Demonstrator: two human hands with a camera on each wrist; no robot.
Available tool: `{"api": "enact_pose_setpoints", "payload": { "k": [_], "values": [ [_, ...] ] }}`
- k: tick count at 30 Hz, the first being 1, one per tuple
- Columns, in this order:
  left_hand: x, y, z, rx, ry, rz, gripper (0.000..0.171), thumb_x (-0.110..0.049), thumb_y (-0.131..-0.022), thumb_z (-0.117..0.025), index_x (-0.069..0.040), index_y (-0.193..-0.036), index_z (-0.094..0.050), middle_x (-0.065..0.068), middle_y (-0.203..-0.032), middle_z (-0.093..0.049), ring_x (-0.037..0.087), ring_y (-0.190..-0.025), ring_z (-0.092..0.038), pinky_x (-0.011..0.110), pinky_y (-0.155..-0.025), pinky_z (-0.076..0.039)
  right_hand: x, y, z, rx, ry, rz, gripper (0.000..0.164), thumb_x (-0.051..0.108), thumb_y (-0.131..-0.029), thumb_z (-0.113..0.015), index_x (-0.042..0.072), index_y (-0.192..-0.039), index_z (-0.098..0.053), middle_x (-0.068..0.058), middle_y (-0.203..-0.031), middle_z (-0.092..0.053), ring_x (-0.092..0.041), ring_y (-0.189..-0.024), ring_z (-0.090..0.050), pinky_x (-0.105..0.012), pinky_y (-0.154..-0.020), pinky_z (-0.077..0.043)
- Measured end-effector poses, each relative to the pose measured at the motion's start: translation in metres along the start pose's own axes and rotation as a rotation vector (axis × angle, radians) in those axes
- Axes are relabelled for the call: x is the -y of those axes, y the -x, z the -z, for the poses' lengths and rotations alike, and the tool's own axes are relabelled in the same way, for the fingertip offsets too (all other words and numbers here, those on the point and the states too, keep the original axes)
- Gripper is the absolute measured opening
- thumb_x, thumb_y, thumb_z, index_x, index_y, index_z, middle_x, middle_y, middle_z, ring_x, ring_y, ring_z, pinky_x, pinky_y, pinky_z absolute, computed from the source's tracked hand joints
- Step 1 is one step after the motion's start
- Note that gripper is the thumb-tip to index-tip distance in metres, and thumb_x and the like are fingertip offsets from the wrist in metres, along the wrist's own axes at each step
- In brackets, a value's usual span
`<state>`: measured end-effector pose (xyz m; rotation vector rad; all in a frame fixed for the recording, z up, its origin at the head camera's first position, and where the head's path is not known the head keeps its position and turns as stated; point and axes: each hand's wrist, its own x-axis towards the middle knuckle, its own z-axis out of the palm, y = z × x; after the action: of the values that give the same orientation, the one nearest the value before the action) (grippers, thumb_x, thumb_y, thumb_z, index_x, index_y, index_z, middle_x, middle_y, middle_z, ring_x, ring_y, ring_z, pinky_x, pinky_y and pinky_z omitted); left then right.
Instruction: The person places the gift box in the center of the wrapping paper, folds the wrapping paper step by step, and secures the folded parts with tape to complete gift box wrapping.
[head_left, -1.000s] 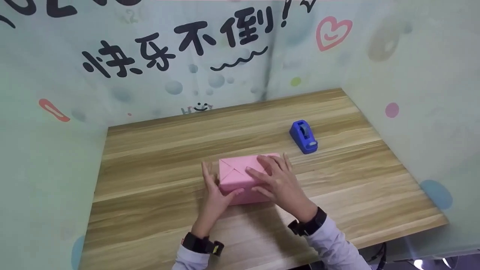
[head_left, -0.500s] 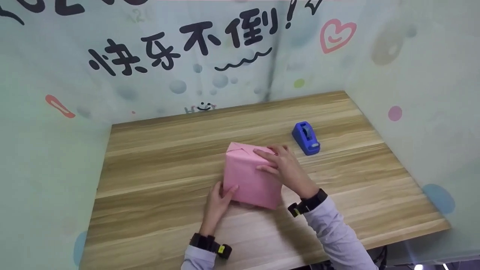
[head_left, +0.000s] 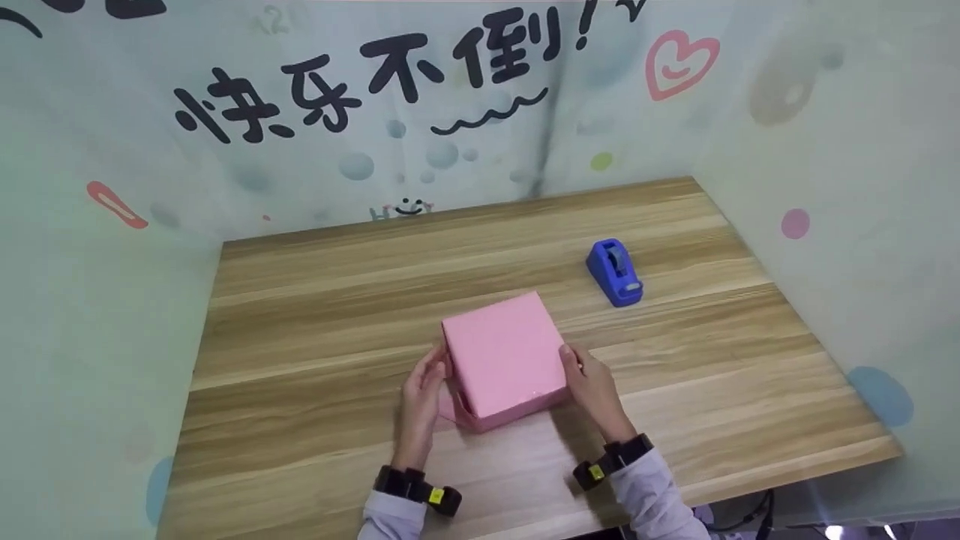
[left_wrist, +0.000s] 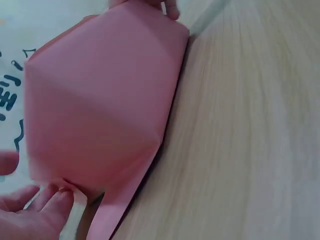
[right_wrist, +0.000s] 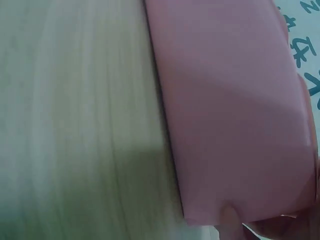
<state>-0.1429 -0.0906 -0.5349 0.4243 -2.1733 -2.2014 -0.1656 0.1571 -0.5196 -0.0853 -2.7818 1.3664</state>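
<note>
A box wrapped in pink paper (head_left: 504, 352) sits on the wooden table in the head view, turned slightly, its smooth broad face up. At its left side my left hand (head_left: 421, 397) pinches the paper near an end. In the left wrist view, the thumb and fingers of the left hand (left_wrist: 37, 212) meet at a paper edge, and a loose pink flap (left_wrist: 112, 210) sticks out beside them. My right hand (head_left: 598, 384) grips the right side, thumb near the top edge. In the right wrist view its thumb (right_wrist: 230, 222) presses the pink paper; other fingers are mostly hidden.
A blue tape dispenser (head_left: 615, 272) stands on the wooden table (head_left: 315, 322) behind and right of the box. Printed curtain walls (head_left: 300, 172) enclose the back and sides. Dark cables (head_left: 761, 517) hang below the front right edge.
The box has been tipped over, so its folded, creased end no longer faces up and a plain broad face does. Both hands have moved to its sides; the right hand has left the top.
</note>
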Motion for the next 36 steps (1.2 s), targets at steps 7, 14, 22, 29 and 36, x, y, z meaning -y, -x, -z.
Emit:
{"api": "enact_pose_setpoints", "payload": {
  "k": [7,14,22,29,36],
  "values": [
    [0.002,-0.002,0.034,-0.060,-0.353,0.007,0.044,-0.010,-0.093,-0.049,-0.004,-0.137,-0.043,0.018,-0.137,-0.048,0.033,-0.121,-0.049,0.046,-0.097,-0.044,-0.001,0.001,-0.002,0.011,-0.026,-0.004,0.039,0.026,-0.099,-0.040,-0.004,-0.119,-0.056,-0.027,-0.112,-0.062,-0.039,-0.103,-0.060,-0.049,-0.089,-0.048],
    [0.003,-0.011,0.041,0.062,-0.522,-0.088,0.039,-0.002,-0.089,-0.051,0.004,-0.127,-0.051,0.020,-0.115,-0.061,0.033,-0.105,-0.057,0.043,-0.091,-0.047,-0.001,0.001,0.000,0.029,-0.045,-0.015,0.040,0.026,-0.099,-0.040,-0.004,-0.121,-0.055,-0.027,-0.117,-0.060,-0.041,-0.108,-0.057,-0.049,-0.093,-0.046],
    [0.003,-0.029,0.034,0.110,-0.788,-0.262,0.024,-0.017,-0.093,-0.052,0.000,-0.107,-0.063,0.020,-0.101,-0.064,0.037,-0.099,-0.058,0.051,-0.093,-0.037,-0.004,-0.002,0.000,0.054,-0.020,0.035,0.041,0.026,-0.099,-0.039,-0.005,-0.122,-0.055,-0.027,-0.120,-0.059,-0.040,-0.114,-0.054,-0.049,-0.098,-0.042],
    [-0.005,-0.033,0.028,0.251,-0.661,-0.373,0.061,-0.010,-0.085,-0.062,-0.007,-0.140,-0.036,0.020,-0.133,-0.045,0.036,-0.123,-0.045,0.051,-0.102,-0.038,-0.004,-0.011,0.004,0.072,-0.021,0.015,0.042,0.028,-0.099,-0.040,-0.002,-0.125,-0.055,-0.024,-0.124,-0.057,-0.039,-0.118,-0.052,-0.047,-0.102,-0.040],
    [-0.008,-0.029,0.022,0.213,-0.616,-0.207,0.062,-0.024,-0.089,-0.061,0.004,-0.137,-0.035,0.023,-0.123,-0.054,0.034,-0.112,-0.054,0.046,-0.098,-0.042,-0.002,-0.009,0.007,0.094,-0.017,0.076,0.038,0.024,-0.099,-0.042,-0.001,-0.125,-0.054,-0.025,-0.123,-0.058,-0.041,-0.115,-0.054,-0.050,-0.099,-0.042]
  ]
}}
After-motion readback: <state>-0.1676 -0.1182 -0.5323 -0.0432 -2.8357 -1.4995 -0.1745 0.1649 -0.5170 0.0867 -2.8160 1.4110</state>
